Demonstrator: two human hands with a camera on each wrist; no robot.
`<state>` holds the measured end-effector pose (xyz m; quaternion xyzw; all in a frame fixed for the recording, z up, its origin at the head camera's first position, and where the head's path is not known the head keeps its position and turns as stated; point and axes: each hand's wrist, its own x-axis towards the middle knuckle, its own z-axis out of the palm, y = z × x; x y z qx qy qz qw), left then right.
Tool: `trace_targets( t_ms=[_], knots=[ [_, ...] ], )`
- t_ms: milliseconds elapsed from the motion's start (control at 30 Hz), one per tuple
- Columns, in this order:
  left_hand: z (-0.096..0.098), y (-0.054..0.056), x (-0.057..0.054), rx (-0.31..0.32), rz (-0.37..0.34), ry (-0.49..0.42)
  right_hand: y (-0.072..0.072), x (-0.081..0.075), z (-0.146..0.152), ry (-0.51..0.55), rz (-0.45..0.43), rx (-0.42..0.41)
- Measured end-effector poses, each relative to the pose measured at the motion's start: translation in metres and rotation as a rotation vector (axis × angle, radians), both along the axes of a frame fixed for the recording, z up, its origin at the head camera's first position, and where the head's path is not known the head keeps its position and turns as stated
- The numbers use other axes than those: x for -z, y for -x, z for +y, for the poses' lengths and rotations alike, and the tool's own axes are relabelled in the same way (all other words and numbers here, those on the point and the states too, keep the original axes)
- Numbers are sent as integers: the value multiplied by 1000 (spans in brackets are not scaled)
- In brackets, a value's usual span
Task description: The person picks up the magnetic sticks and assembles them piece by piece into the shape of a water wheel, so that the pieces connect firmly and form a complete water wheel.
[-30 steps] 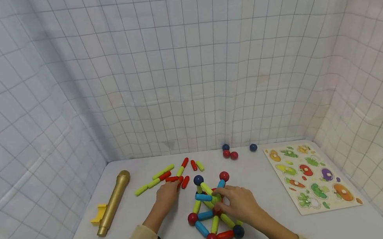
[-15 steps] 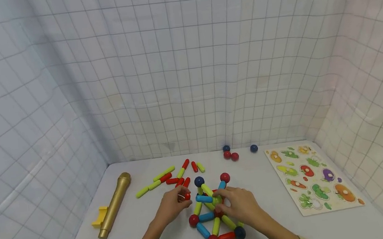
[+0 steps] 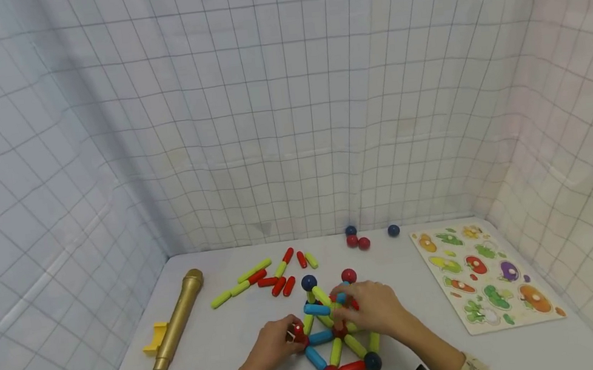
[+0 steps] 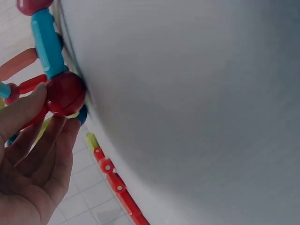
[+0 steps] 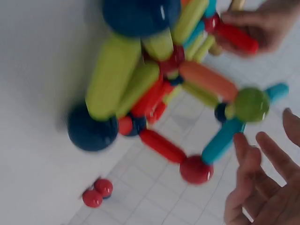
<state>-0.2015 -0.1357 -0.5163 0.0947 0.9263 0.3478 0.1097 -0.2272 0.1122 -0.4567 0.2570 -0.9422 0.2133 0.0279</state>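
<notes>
A magnetic rod-and-ball structure, with a blue rod (image 3: 317, 309) near its top, stands between the hands. My left hand (image 3: 273, 347) pinches a short red magnetic rod (image 5: 237, 39) at the red ball (image 4: 66, 93) on the structure's left corner. The rod's end meets or nearly meets that ball; which, I cannot tell. At the upper part, my right hand (image 3: 375, 305) has its fingers and thumb spread apart. In the right wrist view, a fingertip is at another blue rod (image 5: 224, 139), below the green ball (image 5: 251, 104); contact is unclear.
Loose red and yellow-green rods (image 3: 257, 276) lie behind the left hand. Several red and blue balls (image 3: 364, 243) sit at the back. A gold toy microphone (image 3: 178, 320) with a yellow piece (image 3: 156, 339) lies left; a vegetable puzzle board (image 3: 485, 276) lies right.
My left hand has taken a red rod from the loose pile and brought it nearer to the structure's left red ball. My right hand's fingers have spread slightly at the top.
</notes>
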Motion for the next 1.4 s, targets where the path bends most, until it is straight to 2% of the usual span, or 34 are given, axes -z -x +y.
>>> trace_targets(
  t_ms=[67, 133, 233, 333, 433, 567, 733, 933, 1033, 1133, 1233, 1333, 1400],
  knots=[
    [0, 1, 2, -4, -7, 38, 20, -4, 4, 45, 16, 45],
    [0, 1, 3, -10, -2, 51, 48, -3, 9, 82, 64, 117],
    [0, 2, 3, -19, 11, 52, 96, 9, 19, 103, 106, 222],
    [1, 2, 2, -27, 16, 56, 136, 26, 28, 52, 83, 281],
    [1, 2, 2, -34, 14, 63, 159, 38, 34, -28, 18, 286],
    [2, 2, 2, -37, 15, 74, 171, 49, 41, -164, -51, 260],
    [3, 3, 3, -35, 11, 82, 170, 57, 45, -223, -92, 272],
    [0, 2, 2, -36, 15, 79, 154, 56, 41, -119, -103, 334],
    [-1, 2, 2, -28, 21, 82, 139, 47, 32, -24, -43, 367],
    [-4, 1, 2, -18, 23, 67, 115, 30, 18, 72, 81, 358],
    [-5, 1, 3, -9, 23, 59, 84, 7, 1, 140, 223, 274],
    [-5, 3, 3, 3, 24, 58, 51, -12, -17, 187, 312, 92],
    [-4, 4, 2, 11, 27, 53, 32, -21, -27, 189, 326, -59]
  ],
)
